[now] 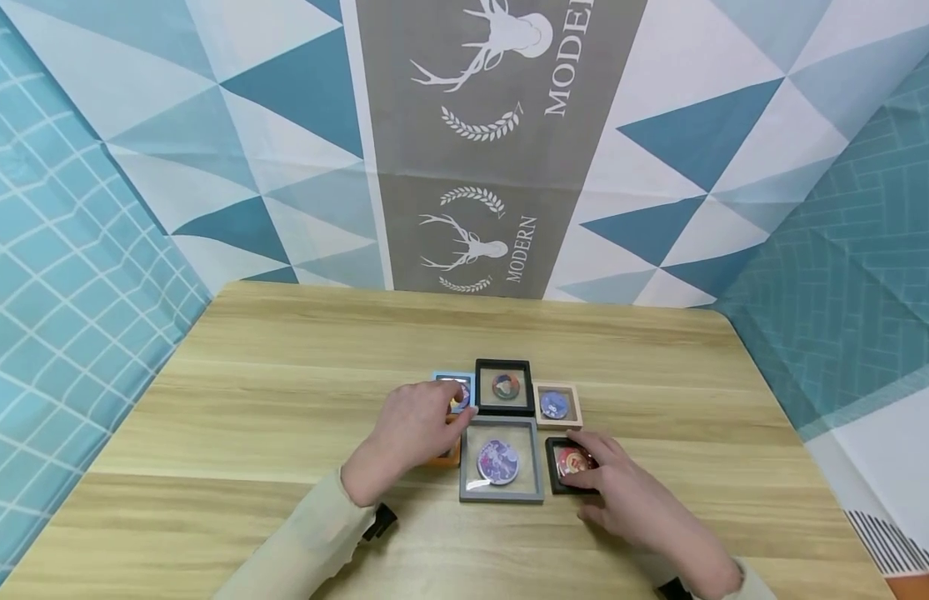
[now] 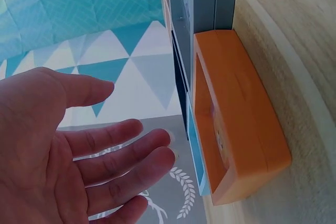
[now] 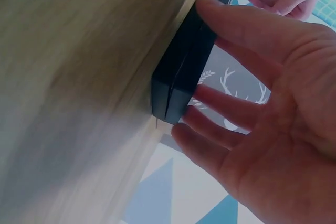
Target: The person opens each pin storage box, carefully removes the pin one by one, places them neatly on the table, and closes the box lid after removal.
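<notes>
Display frames with clear windows, each with a round badge inside, lie grouped on the wooden table. My right hand spans the small black frame with a red badge, thumb at its near edge and fingers across to its far side. My left hand hovers over the left frames with fingers loosely bent, holding nothing. Under it are a light blue frame and an orange frame, both partly hidden in the head view. Between the hands lies the large grey frame with a purple badge.
A larger black frame touches the grey frame's far side, and a beige frame with a blue badge sits right of it. The wooden table meets a patterned cloth backdrop at its far edge.
</notes>
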The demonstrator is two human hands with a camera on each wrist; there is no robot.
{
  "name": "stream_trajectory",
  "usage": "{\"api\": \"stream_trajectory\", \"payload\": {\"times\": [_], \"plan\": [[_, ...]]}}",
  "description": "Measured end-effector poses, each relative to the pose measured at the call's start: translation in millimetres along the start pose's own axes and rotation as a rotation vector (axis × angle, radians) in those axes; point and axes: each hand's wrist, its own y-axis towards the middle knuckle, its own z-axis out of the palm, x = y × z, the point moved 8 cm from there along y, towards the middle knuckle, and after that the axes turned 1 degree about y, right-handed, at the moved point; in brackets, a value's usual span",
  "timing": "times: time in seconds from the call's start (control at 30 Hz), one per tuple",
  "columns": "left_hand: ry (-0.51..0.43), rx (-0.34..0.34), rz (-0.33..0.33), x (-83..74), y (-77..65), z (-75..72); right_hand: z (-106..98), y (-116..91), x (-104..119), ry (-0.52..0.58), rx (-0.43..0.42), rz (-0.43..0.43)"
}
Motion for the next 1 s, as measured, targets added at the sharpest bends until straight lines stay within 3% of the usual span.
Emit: {"api": "stream_trajectory", "payload": {"times": [0.27, 0.53, 0.77, 0.9, 1.0], "plan": [[-0.005, 0.011, 0.010, -0.9, -0.5, 0.9, -3, -3, 2, 0.013, 0.049, 0.027], [-0.006, 0.026, 0.025, -1.9, -0.9, 5.0, 4, -2, -9, 0.106, 0.139, 0.082], [0.007, 0.027, 0.037, -2.5, -3.0, 4.1, 4, -1, -15, 0.095, 0.124, 0.071], [-0.017, 0.083, 0.045, -4.8, -4.0, 8.2, -7, 2, -14, 0.125, 0.103, 0.070], [-0.106, 0.151, 0.068, -9.6, -5.7, 14.0, -23, 6, -7, 0.133, 0.054, 0.039]]}}
